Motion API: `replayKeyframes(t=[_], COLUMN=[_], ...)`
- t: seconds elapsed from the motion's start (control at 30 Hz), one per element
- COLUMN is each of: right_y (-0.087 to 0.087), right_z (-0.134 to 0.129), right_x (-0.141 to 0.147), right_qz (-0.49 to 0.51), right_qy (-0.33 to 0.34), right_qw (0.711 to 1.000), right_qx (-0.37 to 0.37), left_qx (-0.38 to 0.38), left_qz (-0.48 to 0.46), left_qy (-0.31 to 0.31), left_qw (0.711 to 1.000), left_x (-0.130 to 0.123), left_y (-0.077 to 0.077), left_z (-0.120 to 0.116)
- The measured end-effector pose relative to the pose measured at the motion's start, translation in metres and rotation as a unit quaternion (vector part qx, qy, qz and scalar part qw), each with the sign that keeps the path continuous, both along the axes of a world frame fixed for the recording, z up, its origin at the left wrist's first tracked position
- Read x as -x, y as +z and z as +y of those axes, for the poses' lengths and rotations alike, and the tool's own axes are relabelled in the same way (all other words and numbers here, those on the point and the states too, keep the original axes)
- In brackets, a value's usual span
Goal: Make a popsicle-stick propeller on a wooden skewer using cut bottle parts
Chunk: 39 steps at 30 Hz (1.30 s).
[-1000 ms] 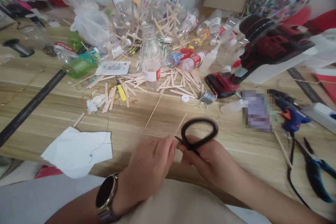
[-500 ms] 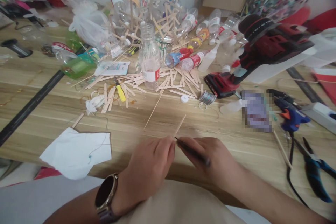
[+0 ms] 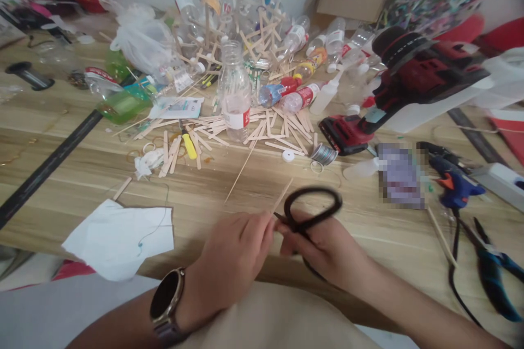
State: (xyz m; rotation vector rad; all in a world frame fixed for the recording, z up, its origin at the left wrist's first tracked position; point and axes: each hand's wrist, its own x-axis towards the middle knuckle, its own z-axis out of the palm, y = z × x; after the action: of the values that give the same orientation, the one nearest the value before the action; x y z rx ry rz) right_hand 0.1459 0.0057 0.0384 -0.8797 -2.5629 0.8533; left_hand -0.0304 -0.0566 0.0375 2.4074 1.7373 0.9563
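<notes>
"While I pinch this thin pale wooden stick in my left hand, its free end juts over the wood-grain surface. My right hand grips the black looped scissors; I can't tell the blade spread."

"What could go wrong?"

"Their dark point sits just beside my left fingers, so a slip could nick me. A loose pinch might let the stick twist."

"And farther out?"

"That clear plastic bottle stands upright among flat wooden sticks; a careless reach could topple it."
</notes>
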Motion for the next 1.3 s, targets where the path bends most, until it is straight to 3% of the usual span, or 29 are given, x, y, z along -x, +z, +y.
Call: replayKeyframes(t=[0.07,0.1,0.13,0.2,0.27,0.3,0.37,0.43,0.5,0.53,0.57,0.67,0.73,0.8,0.87,0.93,0.97,1.03,1.1,1.13,1.2,1.3], right_y=[0.004,0.004,0.003,-0.001,-0.006,-0.007,-0.007,-0.003,0.000,0.001,0.000,-0.005,-0.007,-0.004,0.000,0.002,0.001,-0.003,-0.007,-0.009,-0.007,0.002], right_z=[0.000,0.000,0.001,0.003,0.004,0.004,0.002,0.000,-0.002,-0.001,-0.001,0.002,0.003,0.002,0.000,-0.001,-0.001,0.000,0.001,0.001,-0.001,-0.003], right_x=[0.004,0.004,0.003,-0.001,-0.005,-0.005,-0.004,0.001,0.005,0.005,0.005,-0.001,-0.003,-0.001,0.002,0.003,0.002,-0.002,-0.005,-0.006,-0.004,0.004], right_qz=[0.027,0.040,0.044,0.023,-0.014,-0.025,-0.008,0.034,0.058,0.062,0.060,0.021,0.011,0.038,0.061,0.064,0.061,0.041,0.011,0.002,0.019,0.068], right_qy=[0.030,0.031,0.025,0.010,0.018,0.023,0.002,-0.008,0.015,0.018,0.014,-0.012,-0.010,-0.005,0.022,0.032,0.026,0.003,0.001,0.002,-0.013,-0.012], right_qw=[0.990,0.984,0.986,1.000,0.981,0.971,0.985,0.999,0.982,0.979,0.985,0.997,0.992,0.999,0.985,0.976,0.985,0.999,0.983,0.978,0.991,0.990], right_qx=[0.138,0.172,0.159,-0.008,-0.194,-0.235,-0.173,0.021,0.178,0.194,0.161,-0.075,-0.122,-0.003,0.159,0.204,0.159,-0.019,-0.182,-0.209,-0.133,0.123], left_qx=[-0.023,-0.029,-0.032,-0.020,-0.007,-0.007,-0.013,-0.020,-0.019,-0.020,-0.024,-0.025,-0.023,-0.018,-0.023,-0.030,-0.036,-0.041,-0.043,-0.044,-0.043,-0.045], left_qz=[0.003,0.003,0.003,0.004,0.002,0.001,0.001,0.001,0.001,0.000,-0.003,-0.017,-0.024,-0.023,-0.021,-0.015,-0.012,-0.008,-0.009,-0.011,-0.015,-0.013], left_qy=[-0.001,-0.002,-0.004,-0.004,-0.003,-0.001,0.001,-0.002,-0.004,-0.004,-0.004,-0.008,-0.007,-0.006,-0.009,-0.008,-0.006,-0.004,-0.001,-0.002,-0.004,-0.009], left_qw=[1.000,1.000,0.999,1.000,1.000,1.000,1.000,1.000,1.000,1.000,1.000,0.999,0.999,1.000,0.999,0.999,0.999,0.999,0.999,0.999,0.999,0.999], left_x=[0.000,0.001,0.001,0.001,0.001,0.000,0.000,0.000,0.001,0.001,0.001,0.001,0.001,0.000,0.000,0.000,0.000,-0.001,-0.001,-0.001,-0.001,0.000], left_y=[-0.001,-0.001,-0.001,-0.002,-0.003,-0.004,-0.005,-0.006,-0.006,-0.006,-0.005,-0.005,-0.004,-0.002,-0.002,-0.002,-0.002,-0.003,-0.005,-0.005,-0.006,-0.004], left_z=[0.001,0.001,0.002,0.002,0.002,0.001,0.001,0.001,0.001,0.001,0.001,0.001,0.001,0.000,0.000,0.000,0.000,0.000,0.000,0.000,0.000,0.000])
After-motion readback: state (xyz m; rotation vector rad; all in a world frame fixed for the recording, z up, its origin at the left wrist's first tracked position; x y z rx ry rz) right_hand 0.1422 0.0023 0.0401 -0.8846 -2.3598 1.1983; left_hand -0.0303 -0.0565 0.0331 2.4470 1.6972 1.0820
